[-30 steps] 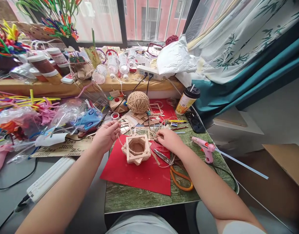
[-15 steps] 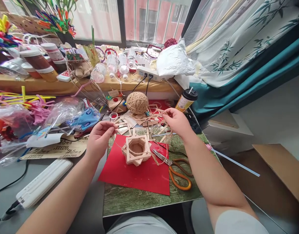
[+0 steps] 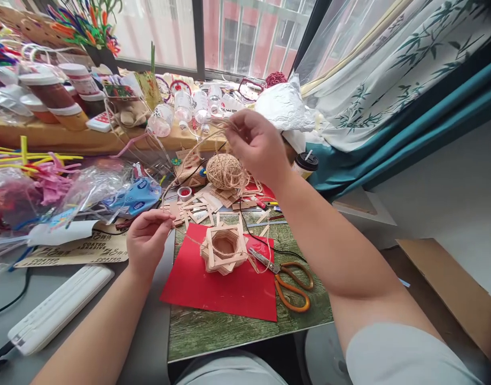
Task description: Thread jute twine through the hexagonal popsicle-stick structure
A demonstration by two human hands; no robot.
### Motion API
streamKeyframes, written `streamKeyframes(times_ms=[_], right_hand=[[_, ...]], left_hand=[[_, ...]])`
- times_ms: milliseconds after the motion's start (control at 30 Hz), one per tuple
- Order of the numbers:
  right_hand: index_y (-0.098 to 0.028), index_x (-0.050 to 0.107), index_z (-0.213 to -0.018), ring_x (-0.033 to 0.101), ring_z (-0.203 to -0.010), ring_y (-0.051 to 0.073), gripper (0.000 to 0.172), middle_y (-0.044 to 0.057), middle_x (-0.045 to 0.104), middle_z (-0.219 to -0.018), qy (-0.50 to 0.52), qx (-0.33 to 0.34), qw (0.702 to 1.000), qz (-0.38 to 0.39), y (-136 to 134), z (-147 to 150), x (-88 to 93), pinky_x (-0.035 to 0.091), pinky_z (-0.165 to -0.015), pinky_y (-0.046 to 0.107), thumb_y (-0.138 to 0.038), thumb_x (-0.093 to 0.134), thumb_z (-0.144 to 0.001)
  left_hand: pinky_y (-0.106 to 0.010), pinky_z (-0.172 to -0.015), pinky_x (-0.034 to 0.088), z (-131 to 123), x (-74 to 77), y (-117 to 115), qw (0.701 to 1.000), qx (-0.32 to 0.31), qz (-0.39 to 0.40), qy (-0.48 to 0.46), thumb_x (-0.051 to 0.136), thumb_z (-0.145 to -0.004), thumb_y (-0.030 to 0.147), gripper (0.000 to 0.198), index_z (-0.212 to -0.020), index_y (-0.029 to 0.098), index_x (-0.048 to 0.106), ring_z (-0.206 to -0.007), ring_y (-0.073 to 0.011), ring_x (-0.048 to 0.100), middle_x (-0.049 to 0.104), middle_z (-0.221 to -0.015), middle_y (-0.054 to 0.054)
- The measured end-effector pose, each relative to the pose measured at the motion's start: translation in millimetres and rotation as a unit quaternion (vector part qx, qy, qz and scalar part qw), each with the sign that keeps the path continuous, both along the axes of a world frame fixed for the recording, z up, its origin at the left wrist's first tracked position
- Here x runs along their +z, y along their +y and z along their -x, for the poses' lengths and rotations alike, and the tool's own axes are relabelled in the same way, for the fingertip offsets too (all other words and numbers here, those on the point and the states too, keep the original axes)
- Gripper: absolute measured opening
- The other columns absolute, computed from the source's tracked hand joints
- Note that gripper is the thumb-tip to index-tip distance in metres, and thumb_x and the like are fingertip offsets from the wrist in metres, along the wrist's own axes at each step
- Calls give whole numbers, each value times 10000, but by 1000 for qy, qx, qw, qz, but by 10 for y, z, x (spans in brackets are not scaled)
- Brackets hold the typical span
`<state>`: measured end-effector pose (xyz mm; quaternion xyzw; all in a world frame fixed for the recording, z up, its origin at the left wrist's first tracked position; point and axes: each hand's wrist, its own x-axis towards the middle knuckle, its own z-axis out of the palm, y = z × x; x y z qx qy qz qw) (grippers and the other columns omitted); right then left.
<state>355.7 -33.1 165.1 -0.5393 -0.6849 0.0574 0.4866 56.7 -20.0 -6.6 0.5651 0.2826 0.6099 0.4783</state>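
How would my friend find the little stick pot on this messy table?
Find the green tabletop, then the bright red sheet on it. The stick pot sits on that sheet, left of the orange-handled scissors. Unlike the loose sticks behind it, it's stacked up star-shaped, with an open hole in the middle.

On my head-camera feed, the right hand (image 3: 262,148) arches high, the left hand (image 3: 146,241) (thumb against fingers) pinches below, and both bare forearms (image 3: 324,240) stretch forward.

Tan twine (image 3: 192,152), pale wooden pot (image 3: 228,262), red sheet (image 3: 225,295)
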Motion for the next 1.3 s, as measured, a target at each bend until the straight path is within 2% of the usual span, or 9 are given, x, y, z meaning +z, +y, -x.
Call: streamKeyframes(times_ms=[133, 200, 300, 467, 667, 800, 967, 1133, 1300], right_hand=[[-191, 711, -1241, 650, -894, 167, 310, 57, 759, -1132, -90, 135, 973, 163, 196, 110, -90, 547, -877, 335, -273, 752, -945], [-180, 735, -1269, 686, -921, 182, 333, 73, 783, -1152, -96, 123, 972, 176, 84, 56, -188, 554, -914, 355, -275, 726, -950], [-182, 736, -1279, 713, -957, 199, 327, 88, 792, -1160, 27, 37, 991, 124, -390, -66, -425, 575, -923, 366, -363, 644, -1023], [-229, 784, -1157, 752, -1029, 257, 269, 95, 808, -1144, 101, -62, 964, 239, -1614, -67, -1084, 600, -969, 429, -431, 686, -1008], [-332, 551, -1594, 636, -1419, 330, 725, 130, 654, -1548, 136, -41, 949, 283, -2372, 319, -1717, 501, -1218, 560, -380, 809, -918], [-259, 735, -1284, 745, -1041, 262, 318, 106, 781, -1195, 184, -47, 951, 245, -2317, 408, -1878, 612, -965, 455, -385, 706, -994], [-227, 736, -1012, 609, -674, 149, 301, 9, 711, -830, 365, 26, 899, 243, -2203, 377, -1666, 519, -653, 299, -527, 734, -990], [-237, 775, -970, 655, -764, 161, 272, 20, 743, -876, 391, 98, 898, 175, -1954, 399, -988, 540, -722, 303, -507, 802, -958], [-256, 798, -984, 687, -800, 172, 213, 15, 765, -898, 282, 89, 948, 120, -1558, 597, -463, 557, -753, 309, -459, 739, -1012]], left_hand=[[-260, -715, 584, -5, -39, -40, 1000, 29, -2, 4, 842, -879, 289, 148, -932, 204, 733, -794, -143, 691, 724, -913, -33], [-253, -723, 577, -2, -35, -53, 999, 31, 4, 14, 839, -884, 310, 169, -953, 206, 724, -794, -134, 679, 715, -924, -28], [-253, -732, 573, 18, -29, -28, 999, 32, 16, 40, 827, -895, 349, 203, -989, 207, 716, -774, -126, 665, 705, -926, -22], [-219, -589, 471, 42, -134, 127, 994, 32, 65, 83, 785, -921, 364, 196, -989, 197, 711, -619, -99, 565, 637, -760, 14], [-233, -562, 437, 57, -161, 176, 988, -21, 63, 142, 776, -897, 381, 219, -996, 197, 713, -579, -111, 553, 630, -707, 13], [-231, -494, 315, 129, 23, 192, 979, -27, 38, 196, 779, -877, 362, 199, -982, 201, 730, -499, -95, 428, 529, -610, 47], [-245, -524, 338, 295, 257, 95, 962, -33, 9, 273, 776, -888, 353, 189, -1016, 216, 750, -552, -120, 483, 582, -669, 24], [-333, -819, 536, 204, 521, -222, 910, -118, -138, 373, 772, -941, 350, 194, -1112, 259, 771, -894, -220, 686, 754, -995, -64], [-547, -1248, 443, -176, 705, -327, 828, -281, -200, 442, 975, -745, 523, 1015, -1623, 342, 499, -1474, -408, 557, 592, -1600, -140]])
